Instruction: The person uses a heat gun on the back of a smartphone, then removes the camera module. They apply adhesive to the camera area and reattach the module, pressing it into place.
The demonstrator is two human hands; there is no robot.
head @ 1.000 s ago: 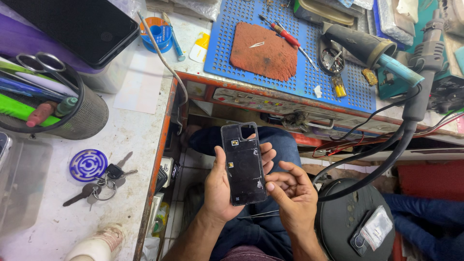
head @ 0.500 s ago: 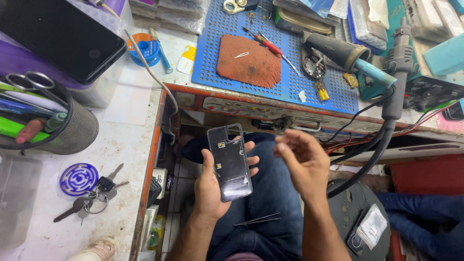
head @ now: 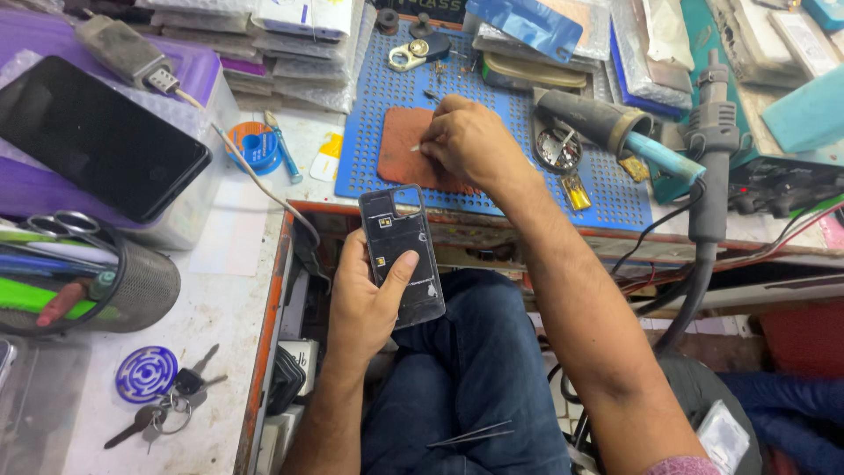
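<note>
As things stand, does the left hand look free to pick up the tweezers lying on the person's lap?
Probably not without letting go first: the left hand is wrapped around the phone back cover, thumb across it. The tweezers lie uncovered on the thigh just below, so nothing else blocks the way.

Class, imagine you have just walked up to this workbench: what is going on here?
A person sits at a cluttered repair bench. Their left hand holds a dark phone back panel over their lap, thumb across it. Their right hand reaches forward to a reddish-brown pad on a blue perforated mat, fingertips pinched on something small and pale that is too tiny to identify. A pair of tweezers rests on their jeans, and a bunch of keys lies on the side counter.
</note>
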